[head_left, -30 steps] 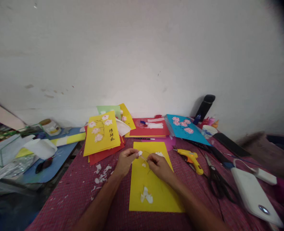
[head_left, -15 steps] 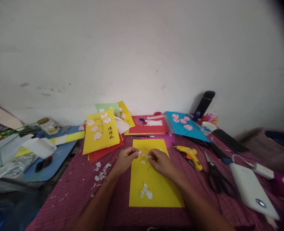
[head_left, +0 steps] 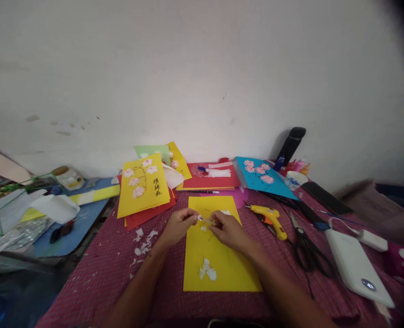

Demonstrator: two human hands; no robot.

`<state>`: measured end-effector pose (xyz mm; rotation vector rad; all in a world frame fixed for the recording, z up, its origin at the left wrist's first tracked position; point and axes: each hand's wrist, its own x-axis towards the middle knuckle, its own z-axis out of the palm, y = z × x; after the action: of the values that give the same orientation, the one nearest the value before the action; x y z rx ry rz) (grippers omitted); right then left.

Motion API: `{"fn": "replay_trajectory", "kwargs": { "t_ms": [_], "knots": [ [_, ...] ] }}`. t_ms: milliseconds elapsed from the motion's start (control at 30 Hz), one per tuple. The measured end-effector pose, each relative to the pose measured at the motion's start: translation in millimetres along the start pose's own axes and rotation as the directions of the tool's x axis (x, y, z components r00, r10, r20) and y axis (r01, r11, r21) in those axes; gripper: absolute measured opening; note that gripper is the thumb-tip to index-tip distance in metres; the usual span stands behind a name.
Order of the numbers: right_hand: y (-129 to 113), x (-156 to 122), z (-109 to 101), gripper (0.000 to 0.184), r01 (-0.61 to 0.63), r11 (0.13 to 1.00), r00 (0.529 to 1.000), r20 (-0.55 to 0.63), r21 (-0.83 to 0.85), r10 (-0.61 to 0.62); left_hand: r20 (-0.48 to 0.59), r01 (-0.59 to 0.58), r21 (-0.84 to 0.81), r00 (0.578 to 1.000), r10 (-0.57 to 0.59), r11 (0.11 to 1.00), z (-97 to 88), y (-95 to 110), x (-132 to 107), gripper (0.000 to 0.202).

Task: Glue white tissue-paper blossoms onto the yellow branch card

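Over the upper part of a yellow sheet (head_left: 219, 273), my left hand (head_left: 178, 226) is closed, pinching a small white paper piece (head_left: 199, 218) between thumb and fingertips. My right hand (head_left: 230, 231) is closed around a thin pale stick (head_left: 207, 221), whose tip meets or nearly meets that piece. Its far end is hidden in the fingers. Thin dark curved lines are drawn on the sheet, and a white petal-like scrap (head_left: 203, 228) lies below the stick. Nearer me, several white paper petals (head_left: 207, 270) form a cluster on the sheet.
Torn white scraps (head_left: 143, 246) lie left of the sheet. On the right are a yellow glue gun (head_left: 269, 218), black-handled scissors (head_left: 308, 253) and a white power bank (head_left: 357, 269). Flower cards, one yellow (head_left: 143, 187) and one blue (head_left: 265, 177), stand behind, near a paper cup (head_left: 295, 181).
Both hands keep nearly the same pose, with the stick's tip still at the white paper piece. The view has shifted very slightly.
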<state>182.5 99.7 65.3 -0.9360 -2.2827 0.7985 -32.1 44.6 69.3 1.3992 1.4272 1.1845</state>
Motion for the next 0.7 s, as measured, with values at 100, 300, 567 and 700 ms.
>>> {"fn": "replay_trajectory", "kwargs": {
  "t_ms": [100, 300, 567, 700],
  "knots": [
    [2.1, 0.8, 0.1, 0.004, 0.051, 0.998, 0.999, -0.011, -0.029, -0.051, 0.006, -0.003, -0.005, 1.000, 0.003, 1.000, -0.5, 0.0, -0.1, 0.023],
    [3.3, 1.5, -3.3, 0.016, 0.163, 0.982, 0.987, 0.015, -0.092, -0.162, 0.017, -0.015, 0.024, 1.000, 0.015, 1.000, -1.3, 3.4, -0.6, 0.022],
    [0.3, 2.5, -13.2, 0.021, 0.153, 0.983, 0.986, 0.084, -0.099, -0.145, 0.067, 0.006, 0.050, 0.998, -0.009, 0.999, -1.7, 10.5, -3.6, 0.023],
    [-1.6, 3.1, -15.7, 0.022, 0.149, 0.980, 0.986, 0.094, -0.131, -0.137, 0.058, 0.019, 0.054, 0.998, -0.022, 0.998, -1.7, 12.0, -4.4, 0.024]
  ]
}}
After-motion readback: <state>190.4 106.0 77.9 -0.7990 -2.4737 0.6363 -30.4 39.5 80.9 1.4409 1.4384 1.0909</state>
